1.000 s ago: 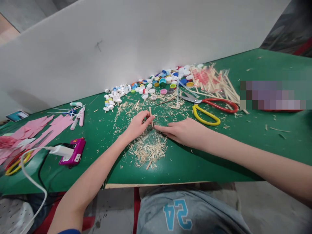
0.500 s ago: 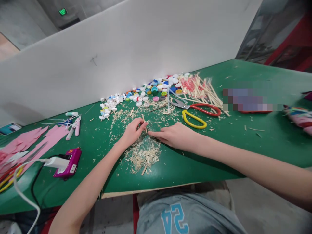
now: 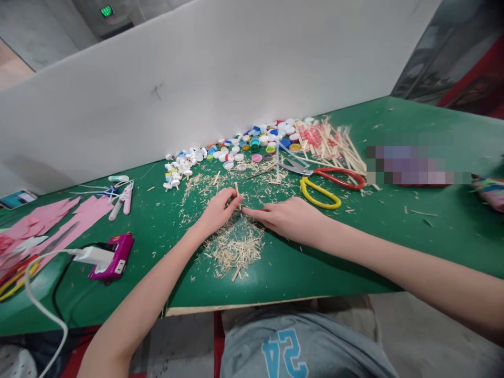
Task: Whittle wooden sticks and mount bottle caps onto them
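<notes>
A short wooden stick point(image 3: 237, 189) stands nearly upright in my left hand point(image 3: 218, 211), pinched between thumb and fingers above the table. My right hand point(image 3: 293, 220) lies close on the right, its index finger stretched towards the stick's lower end. The other fingers of that hand are curled under, and whatever they hold, if anything, is hidden. Just below both hands spreads a heap of pale wood shavings point(image 3: 236, 252). Behind them lie scissors point(image 3: 317, 178) with one red and one yellow handle, blades apart.
Bottle caps point(image 3: 255, 143) line the white partition point(image 3: 220, 68), beside a pile of wooden sticks point(image 3: 334, 142). Pink sheets point(image 3: 43, 226), a purple power strip point(image 3: 114, 260) with a white cable, and a phone point(image 3: 18, 199) occupy the left of the green table point(image 3: 315, 278).
The whole view has shifted slightly, so the table things appear a little further right. Both hands keep nearly the same pose around the stick.
</notes>
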`<state>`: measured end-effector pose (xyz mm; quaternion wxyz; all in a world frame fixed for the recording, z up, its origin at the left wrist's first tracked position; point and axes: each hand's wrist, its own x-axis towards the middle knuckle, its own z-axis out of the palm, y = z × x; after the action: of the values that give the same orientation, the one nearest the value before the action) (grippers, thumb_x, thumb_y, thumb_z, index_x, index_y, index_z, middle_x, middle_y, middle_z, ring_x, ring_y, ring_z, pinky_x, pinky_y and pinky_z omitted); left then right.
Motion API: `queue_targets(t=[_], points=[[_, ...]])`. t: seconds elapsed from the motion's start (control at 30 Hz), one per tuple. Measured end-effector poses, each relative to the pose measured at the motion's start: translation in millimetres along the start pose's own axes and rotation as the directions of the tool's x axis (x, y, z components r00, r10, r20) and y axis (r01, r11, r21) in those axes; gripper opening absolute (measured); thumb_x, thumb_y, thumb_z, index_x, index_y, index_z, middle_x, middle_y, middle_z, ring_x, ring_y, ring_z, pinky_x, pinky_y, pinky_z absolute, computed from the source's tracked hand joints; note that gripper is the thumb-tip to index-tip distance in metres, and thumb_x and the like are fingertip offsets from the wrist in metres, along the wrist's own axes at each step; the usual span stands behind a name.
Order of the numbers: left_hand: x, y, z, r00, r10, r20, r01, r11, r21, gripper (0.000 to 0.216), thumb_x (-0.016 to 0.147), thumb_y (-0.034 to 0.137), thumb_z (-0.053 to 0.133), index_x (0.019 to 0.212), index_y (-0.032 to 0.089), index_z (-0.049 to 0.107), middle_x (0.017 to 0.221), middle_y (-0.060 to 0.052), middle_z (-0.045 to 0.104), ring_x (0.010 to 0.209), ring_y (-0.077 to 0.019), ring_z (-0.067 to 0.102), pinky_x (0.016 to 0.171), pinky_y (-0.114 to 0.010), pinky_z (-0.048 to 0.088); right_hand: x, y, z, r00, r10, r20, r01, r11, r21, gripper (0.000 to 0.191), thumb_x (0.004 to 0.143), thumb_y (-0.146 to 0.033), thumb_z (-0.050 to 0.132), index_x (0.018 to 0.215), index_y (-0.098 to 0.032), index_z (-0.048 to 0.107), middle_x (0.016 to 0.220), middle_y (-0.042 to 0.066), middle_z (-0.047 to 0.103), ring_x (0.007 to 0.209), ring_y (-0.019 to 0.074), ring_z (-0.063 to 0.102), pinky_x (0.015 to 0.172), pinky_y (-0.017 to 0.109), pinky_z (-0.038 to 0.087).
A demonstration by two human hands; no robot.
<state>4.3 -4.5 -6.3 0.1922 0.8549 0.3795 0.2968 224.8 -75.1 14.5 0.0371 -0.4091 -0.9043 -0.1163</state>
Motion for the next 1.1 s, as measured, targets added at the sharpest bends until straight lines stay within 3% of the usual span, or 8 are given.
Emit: queue_targets(t=[0.27, 0.47, 0.63, 0.8, 1.0, 1.1], points=[[-0.1, 1.4, -1.1, 1.0, 0.015, 0.009, -0.015, 1.0, -0.007, 0.034, 0.097, 0.045, 0.041, 0.076, 0.019, 0.049, 0.078, 0.0, 0.057, 0.076, -0.0116, 0.054, 0.076, -0.025, 0.043, 1.5, 4.0, 5.1, 0.999, -0.017, 0.028, 0.014, 0.995, 0.104, 0.041, 0.101, -0.036, 0.036, 0.14, -0.038, 0.048, 0.078, -0.001, 0.06, 0.057, 0.0031, 0.045, 0.052, 0.022, 0.01], [0.5, 0.0, -0.5, 1.0, 0.006, 0.007, -0.006, 1.0, 0.007, 0.035, 0.096, 0.047, 0.041, 0.077, 0.019, 0.051, 0.08, -0.001, 0.058, 0.077, -0.0128, 0.054, 0.075, -0.026, 0.043, 2.7, 0.2, 3.1, 0.998, 0.042, 0.04, -0.041, 0.999, -0.015, 0.045, 0.099, -0.032, 0.042, 0.144, -0.039, 0.043, 0.079, -0.001, 0.059, 0.055, 0.0041, 0.044, 0.053, 0.024, 0.006], [0.4, 1.1, -0.6, 1.0, 0.015, 0.008, -0.015, 1.0, 0.002, 0.035, 0.096, 0.046, 0.041, 0.076, 0.019, 0.05, 0.079, -0.001, 0.057, 0.076, -0.0122, 0.053, 0.076, -0.026, 0.043, 3.2, 2.0, 5.1, 0.999, 0.003, 0.044, -0.007, 0.996, 0.088, 0.042, 0.1, -0.034, 0.039, 0.142, -0.039, 0.046, 0.079, -0.001, 0.06, 0.057, 0.0036, 0.046, 0.052, 0.022, 0.009], [0.5, 0.7, -0.4, 1.0, 0.01, 0.01, -0.01, 1.0, 0.012, 0.033, 0.097, 0.044, 0.041, 0.077, 0.019, 0.05, 0.079, 0.0, 0.057, 0.077, -0.0127, 0.054, 0.076, -0.026, 0.042, 2.9, 1.7, 3.3, 1.0, 0.018, 0.009, -0.018, 0.998, 0.056, 0.042, 0.1, -0.033, 0.038, 0.141, -0.037, 0.049, 0.078, 0.0, 0.06, 0.055, 0.0032, 0.046, 0.051, 0.024, 0.008], [0.1, 2.1, -1.3, 1.0, 0.005, 0.013, -0.005, 1.0, 0.005, 0.033, 0.097, 0.043, 0.042, 0.076, 0.019, 0.049, 0.078, 0.0, 0.057, 0.076, -0.0122, 0.054, 0.075, -0.026, 0.043, 3.3, 4.9, -0.2, 0.995, 0.005, 0.098, -0.021, 0.987, 0.161, 0.039, 0.099, -0.036, 0.04, 0.136, -0.042, 0.05, 0.08, -0.003, 0.062, 0.062, 0.0045, 0.051, 0.053, 0.02, 0.013], [-0.2, 2.4, -1.6, 1.0, 0.003, 0.015, -0.003, 1.0, 0.004, 0.032, 0.097, 0.043, 0.041, 0.077, 0.019, 0.05, 0.078, 0.0, 0.057, 0.076, -0.0121, 0.054, 0.075, -0.026, 0.043, 2.3, 4.6, 1.0, 0.998, 0.021, 0.053, -0.027, 0.992, 0.124, 0.04, 0.1, -0.035, 0.038, 0.139, -0.039, 0.049, 0.079, -0.002, 0.061, 0.059, 0.0035, 0.047, 0.052, 0.021, 0.011]])
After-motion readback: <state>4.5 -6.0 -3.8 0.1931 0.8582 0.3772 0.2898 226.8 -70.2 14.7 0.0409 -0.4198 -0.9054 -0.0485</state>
